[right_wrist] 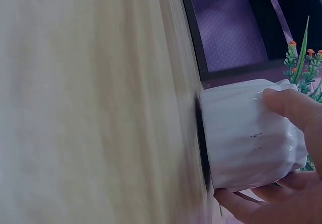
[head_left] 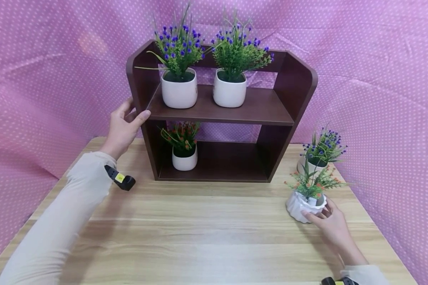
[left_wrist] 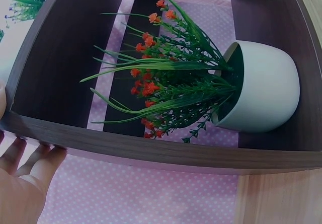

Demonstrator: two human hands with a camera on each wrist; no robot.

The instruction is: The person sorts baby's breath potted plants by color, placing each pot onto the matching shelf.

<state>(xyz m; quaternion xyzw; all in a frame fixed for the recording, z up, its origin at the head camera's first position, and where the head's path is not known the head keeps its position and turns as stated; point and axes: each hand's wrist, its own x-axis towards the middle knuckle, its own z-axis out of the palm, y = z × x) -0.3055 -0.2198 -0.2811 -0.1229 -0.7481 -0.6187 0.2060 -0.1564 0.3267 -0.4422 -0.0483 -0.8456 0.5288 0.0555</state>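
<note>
My left hand (head_left: pixel 123 128) holds the left side panel of a dark brown two-tier shelf (head_left: pixel 221 114), thumb at the front edge and fingers on the outer face. In the left wrist view the fingers (left_wrist: pixel 48 166) lie along that panel. At the right, my right hand (head_left: pixel 329 225) grips a white fluted flowerpot (head_left: pixel 301 208) with orange flowers and green leaves. Its thumb is on one side of the pot and the other fingers curl round the opposite side. The right wrist view shows the pot (right_wrist: pixel 251 133) close over the wooden table, with a dark shadow along its base.
Two white pots (head_left: pixel 179 93) with purple flowers stand on the upper shelf. A smaller white pot (head_left: pixel 184 160) with orange flowers sits lower left. Another purple-flowered pot (head_left: pixel 312 168) stands behind the held one. Pink dotted cloth (head_left: pixel 385 99) surrounds the wooden table (head_left: pixel 214 221).
</note>
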